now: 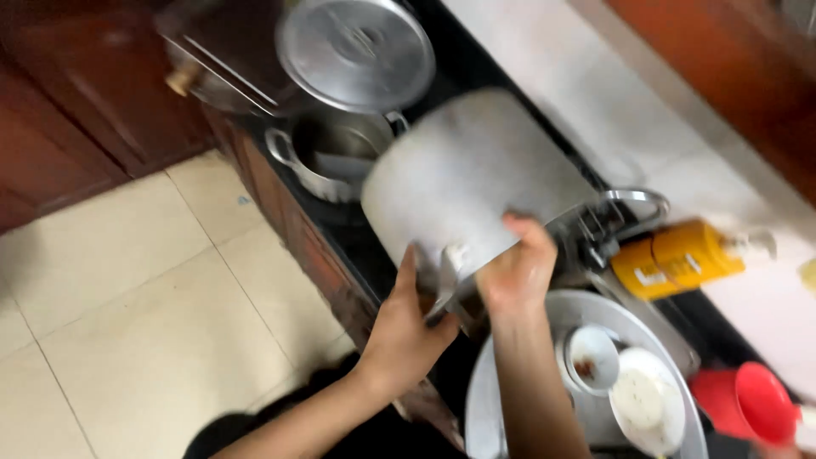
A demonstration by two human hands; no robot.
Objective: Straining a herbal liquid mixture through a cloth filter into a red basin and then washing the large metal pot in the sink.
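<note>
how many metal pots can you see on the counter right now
2, perhaps more hidden. A large pot, tipped on its side, is held by the left hand and right hand. A smaller open pot stands behind it, below a round lid.

view: head, single | from: above, worn on the person | faces: steeply down, tilted | range: close to the desk (340, 229), tiled floor (127, 297) at left

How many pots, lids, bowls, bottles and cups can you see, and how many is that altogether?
Metal pots: 2, the big pot in both hands and a smaller pot behind it
Pot lid: 1
White bowls: 2
Yellow bottle: 1
Red cup: 1
Total: 7
</note>
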